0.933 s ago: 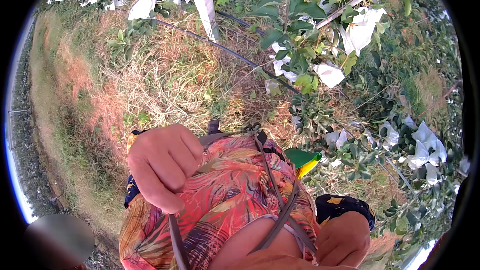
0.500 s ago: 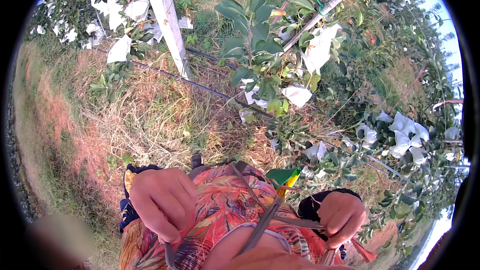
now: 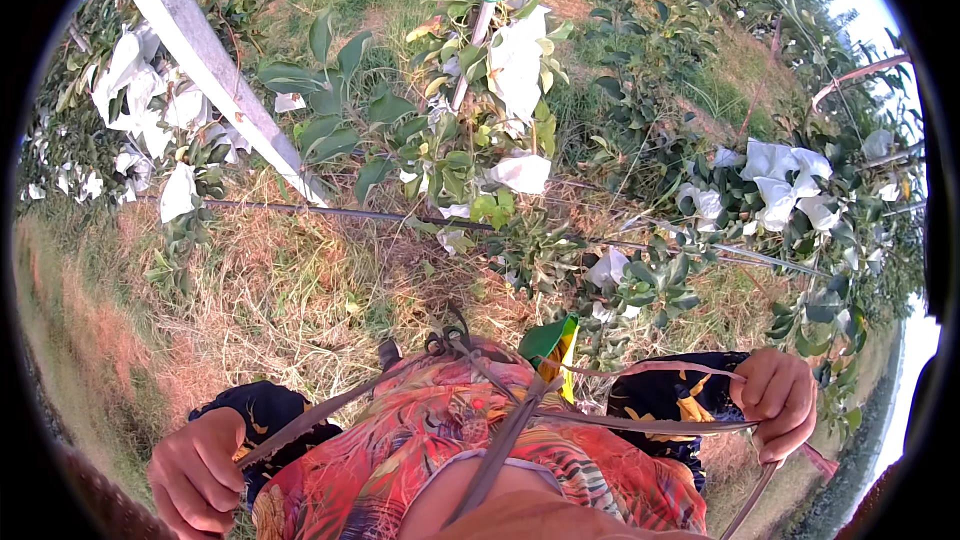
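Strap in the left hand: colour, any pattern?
The strap is dull grey-brown, with no pattern I can make out; best seen in the head view.

Sunlit dry grass (image 3: 270, 280) spreads beyond the left hand (image 3: 200, 470); a pale post (image 3: 212, 62) slants farther off, and leafy trees (image 3: 665, 282) stand beyond the right hand (image 3: 778, 400).

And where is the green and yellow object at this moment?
In the head view, the green and yellow object is below and right of centre, between the patterned clothing and the dark right sleeve.
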Tool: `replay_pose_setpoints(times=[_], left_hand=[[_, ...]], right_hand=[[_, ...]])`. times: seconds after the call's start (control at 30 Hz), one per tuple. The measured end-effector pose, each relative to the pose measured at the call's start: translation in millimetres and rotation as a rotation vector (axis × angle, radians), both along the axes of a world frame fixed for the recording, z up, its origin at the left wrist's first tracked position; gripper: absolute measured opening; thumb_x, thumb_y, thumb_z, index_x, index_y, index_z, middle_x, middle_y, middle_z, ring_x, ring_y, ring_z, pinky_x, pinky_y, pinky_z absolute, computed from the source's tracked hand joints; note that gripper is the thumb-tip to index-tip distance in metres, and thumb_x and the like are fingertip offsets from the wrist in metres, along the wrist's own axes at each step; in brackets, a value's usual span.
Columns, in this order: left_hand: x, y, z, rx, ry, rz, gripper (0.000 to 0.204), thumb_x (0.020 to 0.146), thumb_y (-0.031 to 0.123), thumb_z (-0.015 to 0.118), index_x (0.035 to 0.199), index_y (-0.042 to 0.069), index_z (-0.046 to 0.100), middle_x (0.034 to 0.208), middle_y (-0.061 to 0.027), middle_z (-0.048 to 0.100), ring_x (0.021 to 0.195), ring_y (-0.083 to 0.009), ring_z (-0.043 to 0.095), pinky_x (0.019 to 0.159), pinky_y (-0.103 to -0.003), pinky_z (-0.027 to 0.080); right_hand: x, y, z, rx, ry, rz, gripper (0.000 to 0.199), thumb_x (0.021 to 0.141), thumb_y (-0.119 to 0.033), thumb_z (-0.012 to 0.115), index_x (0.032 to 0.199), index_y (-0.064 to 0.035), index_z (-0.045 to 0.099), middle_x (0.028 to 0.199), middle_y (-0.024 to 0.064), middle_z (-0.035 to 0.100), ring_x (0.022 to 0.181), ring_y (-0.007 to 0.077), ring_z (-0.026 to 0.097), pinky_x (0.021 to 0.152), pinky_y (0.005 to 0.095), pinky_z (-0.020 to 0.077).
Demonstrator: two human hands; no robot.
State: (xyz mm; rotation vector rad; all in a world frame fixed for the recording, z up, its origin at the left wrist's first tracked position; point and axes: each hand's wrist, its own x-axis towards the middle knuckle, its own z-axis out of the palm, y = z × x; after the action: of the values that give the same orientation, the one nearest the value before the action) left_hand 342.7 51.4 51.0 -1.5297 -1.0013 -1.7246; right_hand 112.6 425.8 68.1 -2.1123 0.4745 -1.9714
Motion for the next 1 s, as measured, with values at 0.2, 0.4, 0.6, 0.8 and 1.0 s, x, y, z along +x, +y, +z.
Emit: replay_pose_setpoints(times=[0.2,0.4,0.6,0.8,1.0], left_hand=[[-20.0,-5.8,-3.4,-0.263,-0.180,0.010,0.005,0.079,0.004,0.065,0.077,0.000,0.066,0.054,-0.0012,0.051,0.039,-0.0076,0.040,0.039,-0.023,0.026],[-73.3,21.5,-108.8,-0.469,-0.619,-0.160,0.020,0.079,0.017,0.070,0.094,0.003,0.069,0.071,-0.0049,0.061,0.056,-0.0196,0.053,0.050,-0.034,0.035],[-67.3,48.2,-165.6,-0.624,-1.124,0.147,0.026,0.085,0.030,0.061,0.090,0.006,0.067,0.080,-0.0065,0.064,0.077,-0.0252,0.059,0.071,-0.035,0.045],[-85.2,57.7,-192.5,-0.803,-1.219,0.551,0.017,0.086,0.018,0.060,0.092,0.003,0.064,0.089,-0.0100,0.064,0.084,-0.0264,0.060,0.076,-0.035,0.047],[-149.3,64.9,-207.5,-0.758,-1.335,0.755,0.023,0.086,0.016,0.059,0.103,0.002,0.062,0.110,-0.0099,0.060,0.097,-0.0231,0.059,0.084,-0.034,0.046]], right_hand=[[-26.3,-28.1,-31.2,0.308,0.032,0.105,0.015,0.079,-0.008,0.069,0.081,0.0057,0.065,0.061,0.0075,0.056,0.039,0.0139,0.045,0.034,0.0278,0.0271],[-0.2,-78.8,-110.0,0.785,-0.142,0.125,0.017,0.083,-0.015,0.066,0.090,0.0006,0.067,0.078,0.0110,0.062,0.062,0.0215,0.058,0.053,0.0302,0.0424],[17.0,-65.7,-171.0,1.291,-0.402,-0.297,0.019,0.091,-0.014,0.053,0.097,0.0016,0.062,0.080,0.0047,0.058,0.075,0.0142,0.054,0.068,0.0281,0.0432],[33.9,-70.5,-223.9,1.474,-0.335,-0.328,0.022,0.093,-0.019,0.050,0.096,-0.0002,0.062,0.067,0.0020,0.055,0.062,0.0096,0.049,0.059,0.0268,0.0418],[40.7,-72.7,-239.2,1.399,-0.063,-0.430,0.022,0.092,-0.020,0.049,0.093,-0.0011,0.061,0.072,0.0130,0.058,0.066,0.0255,0.056,0.063,0.0340,0.0438]])
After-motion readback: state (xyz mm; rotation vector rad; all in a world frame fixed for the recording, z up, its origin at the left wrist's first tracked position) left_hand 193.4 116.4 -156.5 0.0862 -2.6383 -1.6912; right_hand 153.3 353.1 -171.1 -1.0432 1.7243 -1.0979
